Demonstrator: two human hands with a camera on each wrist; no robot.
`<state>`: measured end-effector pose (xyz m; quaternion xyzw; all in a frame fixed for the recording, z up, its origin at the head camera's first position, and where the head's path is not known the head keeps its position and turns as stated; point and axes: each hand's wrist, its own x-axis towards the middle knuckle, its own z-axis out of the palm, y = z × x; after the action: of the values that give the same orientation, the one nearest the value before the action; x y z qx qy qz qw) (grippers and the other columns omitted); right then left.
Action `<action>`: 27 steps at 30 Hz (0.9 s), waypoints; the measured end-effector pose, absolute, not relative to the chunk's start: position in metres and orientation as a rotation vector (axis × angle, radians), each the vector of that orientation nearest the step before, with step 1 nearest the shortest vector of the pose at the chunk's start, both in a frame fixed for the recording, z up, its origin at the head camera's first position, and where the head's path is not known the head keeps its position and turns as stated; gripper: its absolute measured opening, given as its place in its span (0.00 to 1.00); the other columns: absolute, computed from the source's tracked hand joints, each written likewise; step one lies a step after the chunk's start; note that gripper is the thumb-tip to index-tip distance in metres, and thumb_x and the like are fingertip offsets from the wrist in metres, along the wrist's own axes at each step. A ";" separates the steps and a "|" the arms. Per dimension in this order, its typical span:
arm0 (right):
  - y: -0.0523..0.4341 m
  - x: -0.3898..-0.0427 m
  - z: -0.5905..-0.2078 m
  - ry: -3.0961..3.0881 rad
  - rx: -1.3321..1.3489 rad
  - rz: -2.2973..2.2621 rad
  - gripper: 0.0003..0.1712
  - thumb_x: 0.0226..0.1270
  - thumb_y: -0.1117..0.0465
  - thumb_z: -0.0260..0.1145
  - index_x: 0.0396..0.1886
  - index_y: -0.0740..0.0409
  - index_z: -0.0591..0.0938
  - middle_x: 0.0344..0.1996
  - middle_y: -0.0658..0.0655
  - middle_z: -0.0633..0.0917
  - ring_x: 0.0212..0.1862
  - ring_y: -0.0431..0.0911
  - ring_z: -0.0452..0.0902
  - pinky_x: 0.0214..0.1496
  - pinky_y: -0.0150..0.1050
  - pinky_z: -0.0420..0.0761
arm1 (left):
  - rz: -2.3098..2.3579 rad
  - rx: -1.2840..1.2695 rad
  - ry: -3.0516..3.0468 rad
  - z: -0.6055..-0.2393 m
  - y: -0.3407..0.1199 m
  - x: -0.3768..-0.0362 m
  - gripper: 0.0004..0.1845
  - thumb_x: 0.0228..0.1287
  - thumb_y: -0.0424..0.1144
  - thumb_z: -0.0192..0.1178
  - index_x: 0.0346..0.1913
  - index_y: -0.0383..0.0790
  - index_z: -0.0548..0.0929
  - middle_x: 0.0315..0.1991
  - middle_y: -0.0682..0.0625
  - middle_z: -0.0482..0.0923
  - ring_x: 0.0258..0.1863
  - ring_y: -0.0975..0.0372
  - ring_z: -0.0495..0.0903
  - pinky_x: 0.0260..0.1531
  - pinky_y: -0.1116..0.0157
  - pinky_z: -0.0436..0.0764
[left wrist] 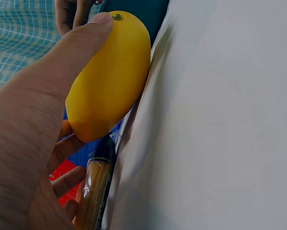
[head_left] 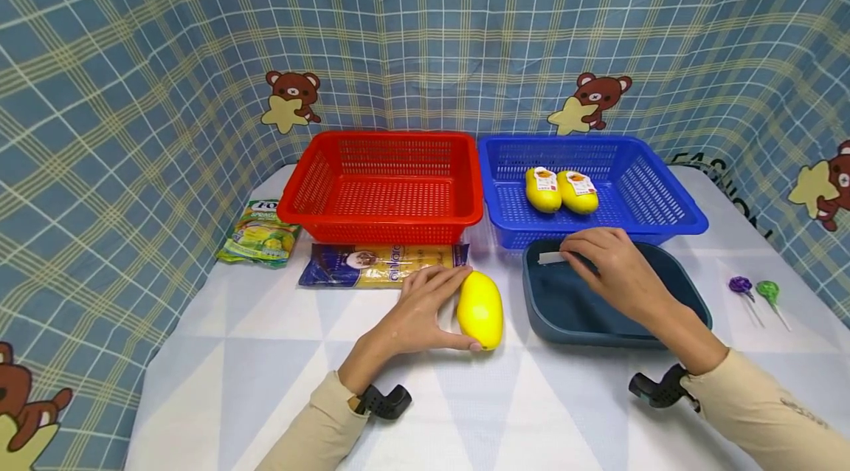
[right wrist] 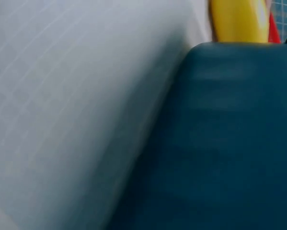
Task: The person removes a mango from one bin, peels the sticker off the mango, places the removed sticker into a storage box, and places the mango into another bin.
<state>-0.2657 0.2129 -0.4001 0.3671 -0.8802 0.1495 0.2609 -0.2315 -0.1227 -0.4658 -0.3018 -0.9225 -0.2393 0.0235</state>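
Observation:
My left hand [head_left: 425,312] holds a plain yellow mango [head_left: 481,311] on the table, thumb at its near end and fingertips at its far end. In the left wrist view, the thumb lies by the mango's [left wrist: 112,76] green stem spot. My right hand [head_left: 614,268] pinches a small white strip [head_left: 551,258] over a dark teal tub [head_left: 617,339]. The right wrist view shows the tub [right wrist: 229,134] and part of the mango, but not the hand. Two mangoes [head_left: 544,194] with white labels lie in a blue basket [head_left: 664,209] behind the tub.
A red basket [head_left: 381,224] stands left of the blue one. In front of it lies a pack of spaghetti [head_left: 381,264], with a green-yellow packet [head_left: 262,233] at its left. A purple lollipop [head_left: 741,286] and a green lollipop [head_left: 768,292] lie at the right.

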 end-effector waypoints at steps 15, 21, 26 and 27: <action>0.221 -0.272 -0.425 -2.737 1.123 0.361 0.12 0.65 0.66 0.71 0.47 0.60 0.87 0.47 0.57 0.87 0.52 0.54 0.81 0.59 0.61 0.67 | -0.759 -0.927 -2.844 -0.464 -0.123 -0.232 0.62 0.42 0.75 0.69 0.79 0.53 0.57 0.77 0.55 0.58 0.72 0.54 0.54 0.69 0.44 0.50; 0.222 -0.271 -0.429 -2.897 1.127 0.400 0.18 0.67 0.64 0.69 0.56 0.57 0.84 0.54 0.57 0.84 0.60 0.57 0.76 0.60 0.64 0.63 | -0.771 -0.924 -2.851 -0.465 -0.123 -0.231 0.61 0.43 0.75 0.68 0.79 0.54 0.57 0.77 0.56 0.58 0.72 0.54 0.54 0.69 0.44 0.50; 0.223 -0.271 -0.429 -2.966 1.110 0.410 0.22 0.66 0.62 0.70 0.60 0.57 0.83 0.57 0.58 0.83 0.63 0.59 0.72 0.60 0.66 0.59 | -0.778 -0.920 -2.859 -0.465 -0.122 -0.231 0.61 0.43 0.75 0.69 0.79 0.54 0.57 0.77 0.57 0.58 0.72 0.55 0.54 0.69 0.44 0.50; 0.223 -0.271 -0.429 -2.973 1.106 0.411 0.22 0.66 0.61 0.70 0.60 0.57 0.82 0.57 0.58 0.82 0.63 0.60 0.71 0.60 0.67 0.58 | -0.776 -0.919 -2.859 -0.465 -0.122 -0.231 0.61 0.43 0.75 0.69 0.79 0.54 0.57 0.77 0.57 0.58 0.72 0.55 0.54 0.69 0.44 0.50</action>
<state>-0.2713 0.2230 -0.4287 0.3457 -0.9291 0.1284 -0.0287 -0.2314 -0.1223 -0.4650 -0.2962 -0.9216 -0.2502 0.0197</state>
